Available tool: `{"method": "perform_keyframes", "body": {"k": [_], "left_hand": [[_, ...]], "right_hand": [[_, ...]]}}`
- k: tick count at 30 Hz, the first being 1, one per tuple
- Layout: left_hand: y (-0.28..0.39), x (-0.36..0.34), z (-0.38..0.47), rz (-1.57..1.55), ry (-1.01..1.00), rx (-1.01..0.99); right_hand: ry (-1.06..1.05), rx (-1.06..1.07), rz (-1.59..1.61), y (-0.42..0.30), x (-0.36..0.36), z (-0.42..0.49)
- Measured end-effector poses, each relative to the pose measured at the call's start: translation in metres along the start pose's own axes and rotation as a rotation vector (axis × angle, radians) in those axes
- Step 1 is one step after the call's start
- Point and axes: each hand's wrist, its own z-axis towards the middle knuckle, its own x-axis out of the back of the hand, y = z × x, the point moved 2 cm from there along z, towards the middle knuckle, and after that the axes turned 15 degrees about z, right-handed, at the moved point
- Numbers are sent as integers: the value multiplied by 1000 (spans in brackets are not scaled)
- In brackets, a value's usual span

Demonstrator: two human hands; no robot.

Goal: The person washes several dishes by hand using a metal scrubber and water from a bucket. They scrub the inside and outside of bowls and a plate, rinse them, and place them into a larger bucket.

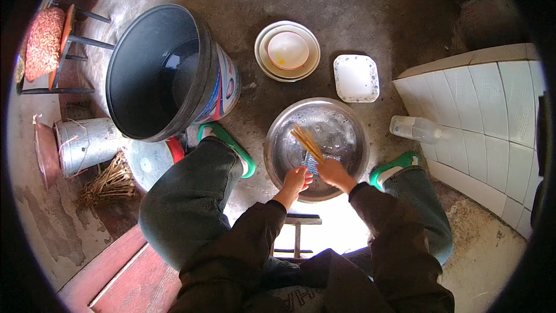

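A round metal basin with soapy water stands on the floor between my feet. My right hand is closed around one end of a bundle of thin wooden chopsticks, which slants up and left over the water. My left hand is over the basin's near left part, its fingers partly spread and apart from the chopsticks; nothing shows in it. A blue-and-white mesh cloth lies in the basin, close to both hands and partly hidden by the right hand and the chopsticks.
Nested bowls and a white floral-rimmed dish rest beyond the basin. A large black bucket holding some liquid stands at left, near a metal pail. A clear plastic bottle lies by the white tiled wall at right.
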Motion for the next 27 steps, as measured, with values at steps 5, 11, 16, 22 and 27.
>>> {"method": "perform_keyframes", "body": {"k": [5,11,16,22,27], "left_hand": [[0,-3,0,-120,-140,-69],[-12,19,31,-27,-110,-278],[-14,25,26,97,47,-169],[-10,22,23,24,39,-2],[-8,23,24,-100,40,29]], "right_hand": [[89,-171,553,-16,-52,-25],[157,109,775,-22,-85,-13],[340,190,295,-39,-51,1],[476,410,733,-126,74,74],[384,106,1004,-174,113,165]]}}
